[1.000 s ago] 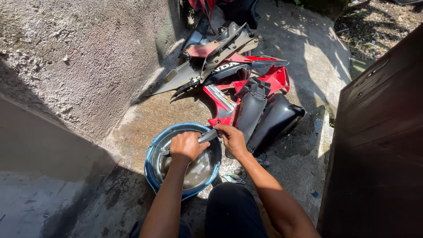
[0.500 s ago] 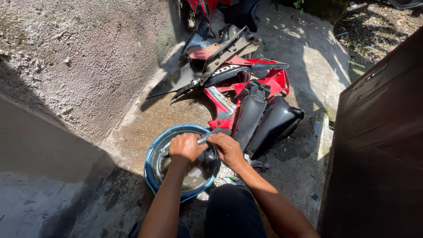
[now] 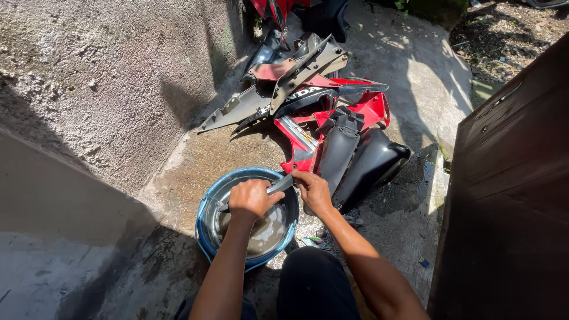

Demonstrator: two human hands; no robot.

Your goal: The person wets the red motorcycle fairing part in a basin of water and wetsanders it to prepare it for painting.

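A blue bucket (image 3: 205, 207) with murky water stands on the wet concrete in front of my knees. Across its top lies a long grey plastic trim piece (image 3: 280, 185). My left hand (image 3: 252, 198) is closed around the middle of that piece, over the water. At the bucket's right rim my right hand (image 3: 313, 191) grips the piece's other end. Both forearms reach in from the bottom of the view.
A heap of red, black and grey motorcycle body panels (image 3: 332, 127) lies just beyond the bucket. A rough plaster wall (image 3: 101, 83) rises on the left. A dark brown panel (image 3: 510, 189) stands on the right. Small scraps (image 3: 314, 241) lie by my knee.
Both hands stay on the grey piece over the bucket. My right hand has shifted slightly along its end, and the view has tilted a little.
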